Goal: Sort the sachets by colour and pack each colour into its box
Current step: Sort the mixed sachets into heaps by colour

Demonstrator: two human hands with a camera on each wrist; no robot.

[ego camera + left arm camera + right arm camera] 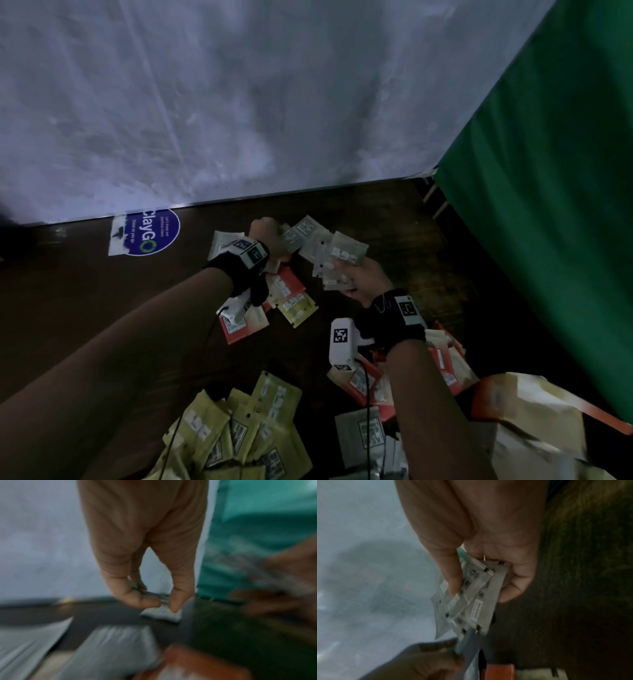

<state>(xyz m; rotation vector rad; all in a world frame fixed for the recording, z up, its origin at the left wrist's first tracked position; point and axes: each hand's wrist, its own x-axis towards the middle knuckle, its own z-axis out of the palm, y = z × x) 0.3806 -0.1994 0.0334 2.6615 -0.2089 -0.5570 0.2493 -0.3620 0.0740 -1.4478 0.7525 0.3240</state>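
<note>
My right hand (359, 279) grips a fanned stack of grey sachets (337, 260), thumb on top in the right wrist view (471, 595). My left hand (270, 236) pinches a few more grey sachets (298, 233) just left of that stack; thumb and forefinger close on their edges (163, 600). Below the left wrist lie red sachets (286, 284) and one yellow sachet (298, 306). A heap of yellow sachets (239, 435) lies near me, red sachets (448, 366) sit under my right forearm, and a grey sachet (359, 435) lies beside them.
The dark wooden table (102, 308) ends at a white sheet (239, 102) behind and a green curtain (548, 205) on the right. A blue round sticker (150, 233) marks the back left. An orange box with pale paper (534, 411) stands at the near right.
</note>
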